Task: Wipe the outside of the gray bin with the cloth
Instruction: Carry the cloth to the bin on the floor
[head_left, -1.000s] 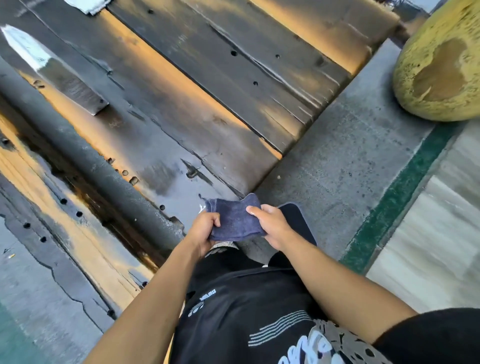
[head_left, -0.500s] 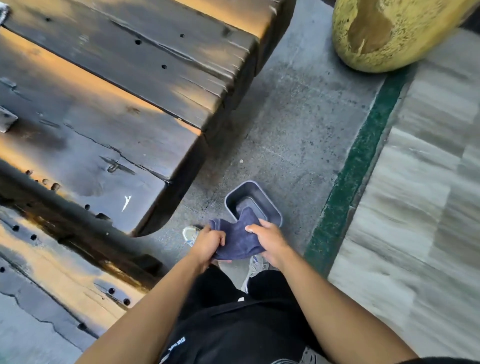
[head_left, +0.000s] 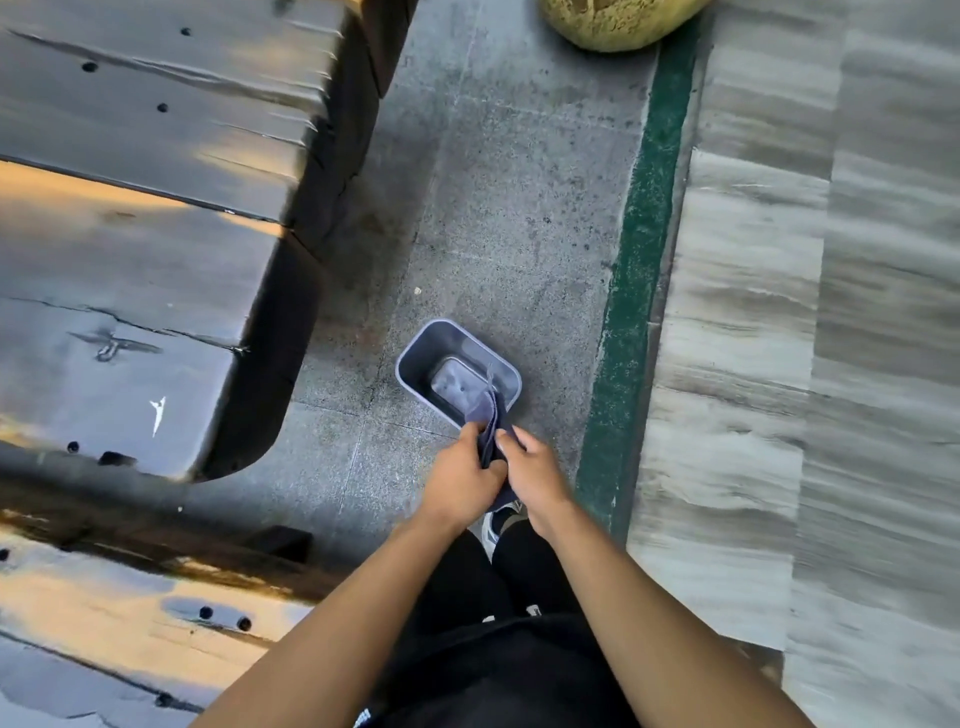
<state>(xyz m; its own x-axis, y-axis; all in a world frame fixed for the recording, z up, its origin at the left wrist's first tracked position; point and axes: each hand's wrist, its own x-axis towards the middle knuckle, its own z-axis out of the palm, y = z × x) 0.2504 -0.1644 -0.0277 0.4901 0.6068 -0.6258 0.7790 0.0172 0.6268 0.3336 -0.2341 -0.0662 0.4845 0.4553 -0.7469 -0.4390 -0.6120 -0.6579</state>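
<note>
1. A second ago you held the cloth (head_left: 490, 434) spread wide between both hands over the dark wooden bench (head_left: 156, 260); now it is folded together into a narrow bundle.
2. Your left hand (head_left: 462, 480) and right hand (head_left: 535, 470) have come close to each other, and each grip is closed on the cloth, the fingers curled around it.
3. The view has turned down to the floor (head_left: 493, 208), so the gray bin (head_left: 410, 358) is now fully seen. It stands upright on the gray floor, between the bench and the green stripe (head_left: 639, 260), just in front of your feet.
4. The cloth hangs above the near rim of the bin; I cannot tell if it touches.
5. I judge that wiping has not begun: the outside walls are not yet touched.
</note>
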